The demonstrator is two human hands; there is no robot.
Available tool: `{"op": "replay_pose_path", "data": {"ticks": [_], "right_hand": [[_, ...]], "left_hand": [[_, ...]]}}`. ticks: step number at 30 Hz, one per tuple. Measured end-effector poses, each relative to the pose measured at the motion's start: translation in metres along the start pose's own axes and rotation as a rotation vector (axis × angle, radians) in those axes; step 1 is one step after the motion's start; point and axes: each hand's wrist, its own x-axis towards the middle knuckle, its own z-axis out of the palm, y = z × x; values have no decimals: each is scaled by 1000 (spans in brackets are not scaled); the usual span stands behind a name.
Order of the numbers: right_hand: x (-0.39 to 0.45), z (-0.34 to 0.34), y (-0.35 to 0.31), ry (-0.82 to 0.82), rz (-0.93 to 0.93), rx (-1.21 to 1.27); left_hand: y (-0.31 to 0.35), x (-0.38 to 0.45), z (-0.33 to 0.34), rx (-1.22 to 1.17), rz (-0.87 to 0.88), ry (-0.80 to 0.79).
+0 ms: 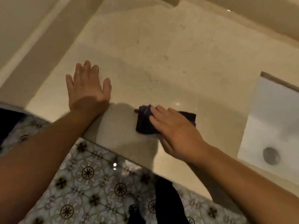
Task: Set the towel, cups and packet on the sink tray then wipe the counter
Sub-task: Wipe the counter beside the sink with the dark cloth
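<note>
Patterned floor tiles (90, 175) meet the beige stone counter (161, 54) edge; right hand (176, 135), fingers together, presses a dark folded cloth (144, 122); left hand (87, 88) lies flat, fingers spread, bare counter toward twelve o'clock, white sink (273, 120) at three.

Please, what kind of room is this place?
Most likely a bathroom. A beige stone counter holds a white sink with a round drain, and the patterned tile floor lies below. The right hand presses a dark cloth on the counter.

Bare forearms (53, 147) — no sleeves
</note>
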Motion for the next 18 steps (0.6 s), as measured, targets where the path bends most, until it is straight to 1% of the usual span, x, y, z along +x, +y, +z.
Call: {"op": "replay_pose_path", "data": {"ticks": [2, 4, 7, 8, 9, 11, 12, 13, 14, 15, 16, 17, 18], "right_hand": [[-28, 18, -47, -37, 31, 34], [-48, 30, -83, -22, 106, 152], [-69, 32, -119, 26, 219, 506], [-73, 30, -130, 28, 277, 676], [-76, 26, -139, 14, 374, 891], [-77, 9, -152, -81, 617, 1452], [-77, 0, -147, -93, 726, 1695], [-77, -11, -135, -44, 771, 1875], [-74, -26, -118, 51, 776, 1957], [-69, -43, -94, 173, 766, 1951], [-61, -63, -63, 313, 769, 1857], [-50, -84, -28, 451, 777, 1702], [-36, -106, 9, 553, 784, 1529]], "left_hand": [[-3, -1, 1, 10, 26, -6], [-4, -1, 2, 3, 24, -16], [-5, -1, 4, -34, 11, -27], [-5, -1, 4, -33, 14, -25], [-5, -1, 4, -30, 15, -25], [-5, -1, 3, -23, 12, -28], [-5, -1, 3, -18, 11, -29], [-5, -1, 3, -16, 10, -27], [-5, -1, 3, -16, 11, -23], [-5, 0, 3, -16, 12, -20], [-4, 0, 2, -13, 12, -17], [-4, 0, 2, -11, 11, -17], [-3, 0, 2, -7, 7, -16]]}}
